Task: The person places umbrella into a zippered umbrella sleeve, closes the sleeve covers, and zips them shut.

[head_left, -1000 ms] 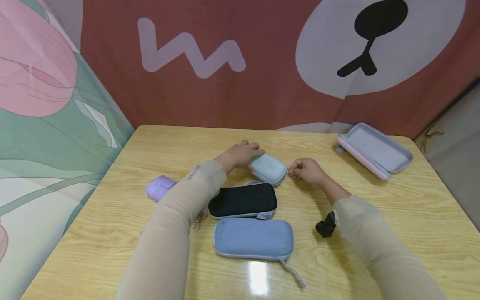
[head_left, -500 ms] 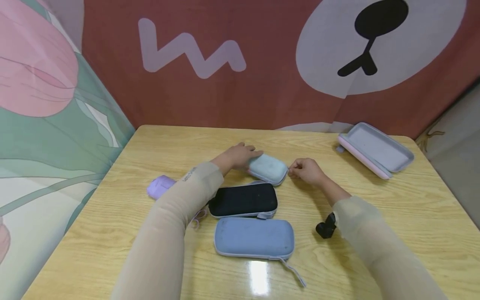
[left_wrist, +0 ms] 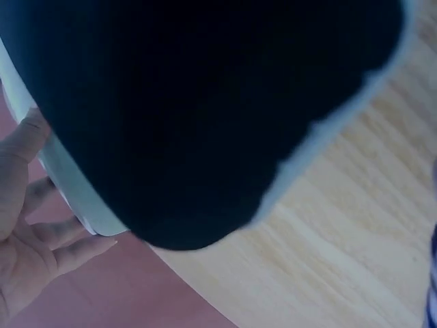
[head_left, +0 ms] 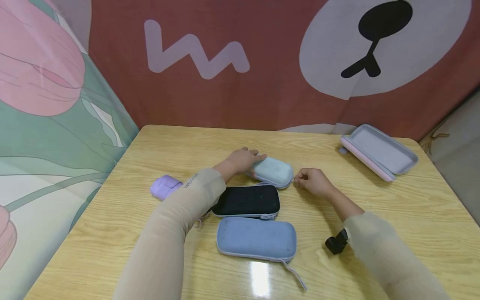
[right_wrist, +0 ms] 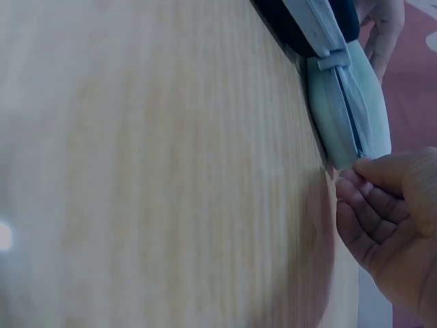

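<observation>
Pale mint and rounded at the corners, the small case [head_left: 276, 172] lies between the two hands, one end gripped by the left hand [head_left: 243, 161], while its fabric zip [right_wrist: 351, 113] is pinched at the other by the right hand [head_left: 314, 181], any pull being hidden by fingertips. It is judged light and fairly stiff-shelled, best held by its sides. Nearer the body than the left hand, a matt black case [head_left: 247, 200] and a smooth blue case [head_left: 256, 237] are laid.
</observation>
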Available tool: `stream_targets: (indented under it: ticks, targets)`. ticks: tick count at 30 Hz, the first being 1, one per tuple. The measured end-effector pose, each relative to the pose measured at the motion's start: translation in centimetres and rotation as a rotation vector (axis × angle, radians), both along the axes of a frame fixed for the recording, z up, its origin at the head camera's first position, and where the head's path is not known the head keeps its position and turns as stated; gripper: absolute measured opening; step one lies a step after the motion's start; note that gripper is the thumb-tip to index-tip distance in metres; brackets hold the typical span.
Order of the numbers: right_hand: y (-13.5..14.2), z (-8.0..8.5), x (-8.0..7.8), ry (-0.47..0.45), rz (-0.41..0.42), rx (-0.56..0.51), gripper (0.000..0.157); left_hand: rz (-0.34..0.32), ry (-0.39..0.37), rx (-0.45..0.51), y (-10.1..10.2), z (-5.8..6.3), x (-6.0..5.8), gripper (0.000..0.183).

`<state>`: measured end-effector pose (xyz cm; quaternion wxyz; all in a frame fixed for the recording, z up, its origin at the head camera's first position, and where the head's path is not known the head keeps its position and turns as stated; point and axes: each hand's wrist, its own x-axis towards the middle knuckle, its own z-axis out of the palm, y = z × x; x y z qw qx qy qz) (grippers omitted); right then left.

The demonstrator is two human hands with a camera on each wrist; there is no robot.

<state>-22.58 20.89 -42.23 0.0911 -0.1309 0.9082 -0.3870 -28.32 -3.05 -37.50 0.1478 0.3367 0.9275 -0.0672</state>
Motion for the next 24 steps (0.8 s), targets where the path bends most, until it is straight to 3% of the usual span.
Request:
stream_targets:
  ticks: [6, 16, 24]
  targets:
    - [-0.2, 0.0, 0.9, -0.018, 0.026, -0.026, 0.010, 0.026, 0.021, -0.013, 0.2, -0.2, 0.6, 0.074]
    - [-1.5, 0.0, 1.2, 0.053, 0.070, -0.031, 0.008, 0.066, 0.079, -0.050, 0.2, -0.3, 1.1, 0.075]
    - [-2.7, 0.0, 1.4, 0.105, 0.102, 0.016, 0.008, 0.081, 0.076, -0.060, 0.4, -0.5, 1.0, 0.075]
